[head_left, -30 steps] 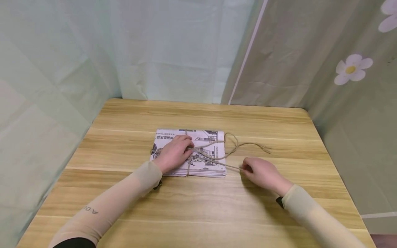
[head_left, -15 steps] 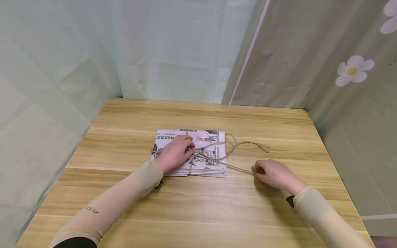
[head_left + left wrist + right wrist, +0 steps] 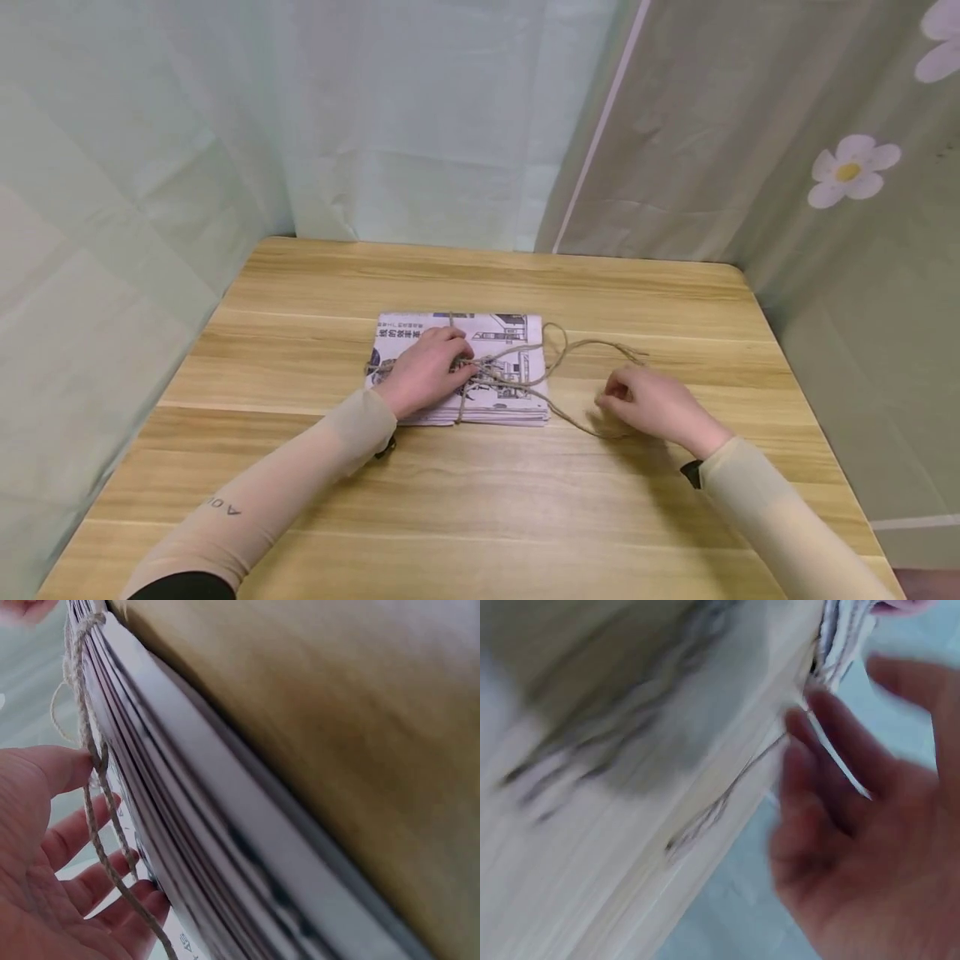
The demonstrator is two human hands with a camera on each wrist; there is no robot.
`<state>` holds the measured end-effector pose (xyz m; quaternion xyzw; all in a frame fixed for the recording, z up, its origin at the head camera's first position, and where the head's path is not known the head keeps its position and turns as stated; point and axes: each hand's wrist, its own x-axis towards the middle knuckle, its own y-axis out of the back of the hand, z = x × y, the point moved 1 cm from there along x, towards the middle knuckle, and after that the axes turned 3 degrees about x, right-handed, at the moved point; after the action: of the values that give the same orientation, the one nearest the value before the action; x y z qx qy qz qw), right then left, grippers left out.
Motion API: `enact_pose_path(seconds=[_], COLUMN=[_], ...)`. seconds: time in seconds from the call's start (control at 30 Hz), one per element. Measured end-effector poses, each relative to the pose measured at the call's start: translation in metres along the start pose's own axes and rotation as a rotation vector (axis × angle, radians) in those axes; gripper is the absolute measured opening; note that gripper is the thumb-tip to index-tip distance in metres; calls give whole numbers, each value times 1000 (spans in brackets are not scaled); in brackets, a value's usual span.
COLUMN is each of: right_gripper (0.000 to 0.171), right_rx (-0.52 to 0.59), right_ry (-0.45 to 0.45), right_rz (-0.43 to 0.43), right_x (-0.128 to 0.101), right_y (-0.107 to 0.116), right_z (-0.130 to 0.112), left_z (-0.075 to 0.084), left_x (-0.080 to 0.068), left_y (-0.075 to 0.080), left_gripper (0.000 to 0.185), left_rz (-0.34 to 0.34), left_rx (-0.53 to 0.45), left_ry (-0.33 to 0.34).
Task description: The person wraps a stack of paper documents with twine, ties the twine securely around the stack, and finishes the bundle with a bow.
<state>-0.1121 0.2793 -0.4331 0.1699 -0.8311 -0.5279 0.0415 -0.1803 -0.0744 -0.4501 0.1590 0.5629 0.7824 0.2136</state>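
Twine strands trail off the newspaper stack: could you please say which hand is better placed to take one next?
Probably the right hand: it seems to hold nothing and is beside the trailing twine, while the left hand rests on the newspaper stack.

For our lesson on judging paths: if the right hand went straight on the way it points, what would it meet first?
The right hand would probably meet the loose twine beside the paper bundle, though its height above the table is unclear, so it might pass over.
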Motion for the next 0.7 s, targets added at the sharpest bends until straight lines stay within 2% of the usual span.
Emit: enact_pose_path(seconds=[0.13,0.2,0.33,0.43,0.53,0.7], right_gripper=[26,35,50,40,25,17], right_rx=[134,188,268,318,373,481], right_ry=[-46,-68,-105,-123,-114,-60], right_rz=[135,154,133,125,144,174], right_x=[32,50,81,93,94,92], right_y=[6,7,3,-2,-4,-5], right_z=[-13,-18,-23,-22,-20,-18], left_z=[2,3,3,4,4,2], left_x=[0,1,2,2,2,2], left_y=[0,-1,-6,-8,-8,-5], left_gripper=[33,32,32,32,32,31], left_rz=[-4,-9,-8,-1,3,6], left_rx=[5,6,1,-8,0,16], left_ry=[3,7,1,-17,-25,-2])
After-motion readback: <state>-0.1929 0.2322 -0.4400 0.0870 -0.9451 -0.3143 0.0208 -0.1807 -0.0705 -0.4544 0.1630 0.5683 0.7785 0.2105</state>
